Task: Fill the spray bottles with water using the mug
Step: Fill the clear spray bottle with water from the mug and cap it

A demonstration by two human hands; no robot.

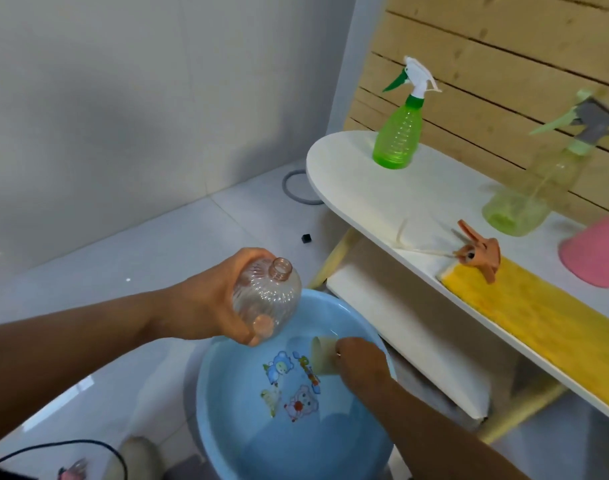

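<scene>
Over the far rim of the blue basin (227,427), my left hand (206,306) is curled round the uncapped clear bottle (266,299), fingers wrapped on its ribbed belly, neck open and tipped up toward me. Down in the water near the basin's right rim, my right hand (360,358) grips the mug (322,355), which lies on its side, mouth pointing left, apparently scooping.

The risks I see: the bottle's neck is narrow against the mug's wide mouth, so a quick pour would likely sheet down the outside and onto the floor tiles. The bottle is thin plastic; squeezing it could make it buckle or slip once wet. Held beyond the basin's edge, any spill misses the basin.

I can't judge the water level well; the surface barely shows. The mug's handle is hidden under my fingers, and I can't tell how full it is. On the white shelf (365,202), the green spray bottle (396,140) stands near the left end, a paler spray bottle (531,188) is blurred, and the orange sprayer head (479,254) lies at the front edge. A pink thing (594,254) is cut off at the right.
</scene>
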